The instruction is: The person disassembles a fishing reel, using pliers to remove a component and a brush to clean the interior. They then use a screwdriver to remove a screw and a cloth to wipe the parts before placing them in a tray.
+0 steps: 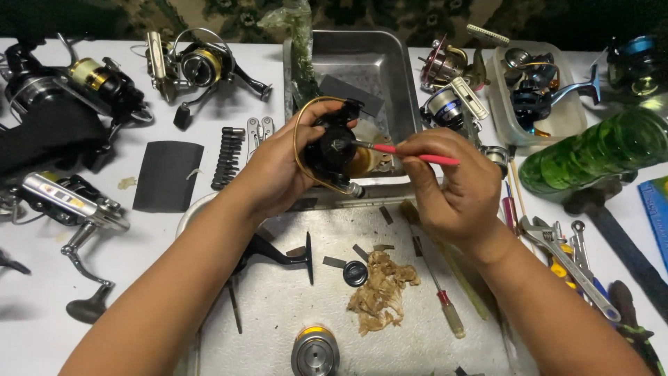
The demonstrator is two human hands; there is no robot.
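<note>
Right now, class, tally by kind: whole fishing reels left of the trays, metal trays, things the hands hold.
Fishing reels left of the trays: 3
Metal trays: 2
Held things: 2, black reel in left hand, red-handled tool in right hand
Total: 7

- On my white tabletop (42, 327), far left, sit two spinning reels: a dark one with a gold spool (97, 82) and a silver one (66, 202).
- A third gold-spooled reel (198, 64) lies further back.
- A black square of sheet (167, 175) lies beside a row of driver bits (228, 157) and folding pliers (259, 131).
- The steel tray (278, 327) before me carries a wad of brownish fibre, maybe old grease-soaked wadding (381, 292), a loose spool (314, 351) and a black crank handle (278, 254).
- A green bottle (598, 153) and an adjustable wrench (567, 264) lie right.
</note>
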